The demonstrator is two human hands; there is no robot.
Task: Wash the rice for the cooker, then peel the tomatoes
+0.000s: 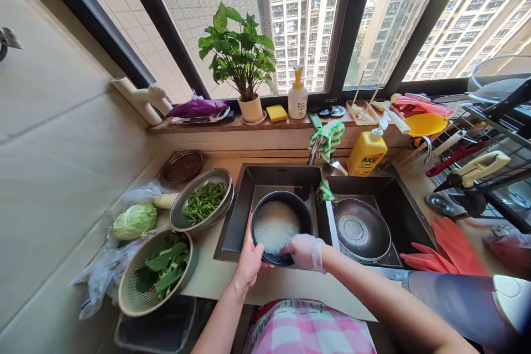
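Black pot (306,218) of rice (274,228) over the left sink (239,215), held in the left hand's (250,261) grip; the gloved right hand (306,251) dips into the rice, its own grip hidden.

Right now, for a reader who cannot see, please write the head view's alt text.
A person's left hand holds a dark pot of cloudy water and white grains at a sink; the gloved right hand reaches inside. On the left, a colander and a basket hold green vegetables. A pan is in the right basin.
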